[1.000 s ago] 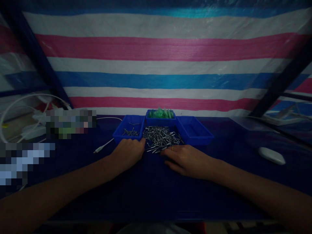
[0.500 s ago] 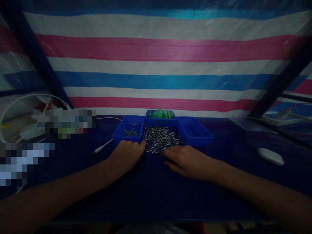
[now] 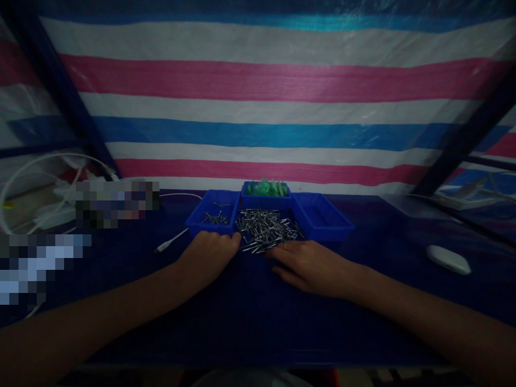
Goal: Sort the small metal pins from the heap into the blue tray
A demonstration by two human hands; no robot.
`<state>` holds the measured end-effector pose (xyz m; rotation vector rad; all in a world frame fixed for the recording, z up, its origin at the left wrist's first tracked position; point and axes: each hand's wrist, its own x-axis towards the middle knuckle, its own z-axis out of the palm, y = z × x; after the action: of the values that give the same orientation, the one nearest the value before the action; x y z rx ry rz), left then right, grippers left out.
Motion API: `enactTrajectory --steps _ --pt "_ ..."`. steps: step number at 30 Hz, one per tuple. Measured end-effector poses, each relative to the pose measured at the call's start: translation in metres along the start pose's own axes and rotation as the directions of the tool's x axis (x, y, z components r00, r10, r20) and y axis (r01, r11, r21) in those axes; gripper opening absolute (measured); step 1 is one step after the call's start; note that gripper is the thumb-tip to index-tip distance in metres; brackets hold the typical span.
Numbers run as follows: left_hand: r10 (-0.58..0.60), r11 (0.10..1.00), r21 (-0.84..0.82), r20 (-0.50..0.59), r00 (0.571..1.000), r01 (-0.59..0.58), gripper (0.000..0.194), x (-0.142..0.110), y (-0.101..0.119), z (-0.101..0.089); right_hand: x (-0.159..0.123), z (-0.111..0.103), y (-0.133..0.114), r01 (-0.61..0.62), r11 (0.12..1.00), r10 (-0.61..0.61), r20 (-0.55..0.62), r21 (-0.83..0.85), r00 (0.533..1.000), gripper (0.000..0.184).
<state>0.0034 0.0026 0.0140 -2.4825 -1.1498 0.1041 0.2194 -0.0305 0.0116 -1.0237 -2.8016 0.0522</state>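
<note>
Many thin silver metal pieces, like nails or rivets, lie in a loose pile (image 3: 266, 228) on the dark blue table. My left hand (image 3: 212, 252) is closed at the front of the left blue bin (image 3: 193, 217), its thumb beside the pile's left edge. Whatever its curled fingers hold, if anything, is hidden. At the pile's front right, my right hand (image 3: 308, 266) rests palm down with fingers stretched out and apart, fingertips by the nearest pieces. A few similar metal pieces (image 3: 216, 219) lie inside the left bin.
The right blue bin (image 3: 330, 217) stands beyond my right hand. Behind the pile, a blue bin (image 3: 266, 200) holds green plastic-looking items (image 3: 266, 187). A white cable plug (image 3: 164, 246) lies left, a white rounded case (image 3: 448, 259) right. A striped sheet (image 3: 266, 80) hangs behind.
</note>
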Motion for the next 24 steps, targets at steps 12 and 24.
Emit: enactTrajectory --steps 12,24 --pt "0.273 0.903 -0.248 -0.298 0.915 -0.35 0.017 -0.011 0.009 -0.002 0.001 0.002 -0.002 -0.046 0.995 0.055 -0.106 0.083 0.993 0.03" --pt "0.151 0.558 -0.768 -0.278 0.949 -0.314 0.01 -0.008 0.015 0.002 0.002 0.007 0.001 0.036 0.999 -0.034 -0.098 0.02 0.995 0.019"
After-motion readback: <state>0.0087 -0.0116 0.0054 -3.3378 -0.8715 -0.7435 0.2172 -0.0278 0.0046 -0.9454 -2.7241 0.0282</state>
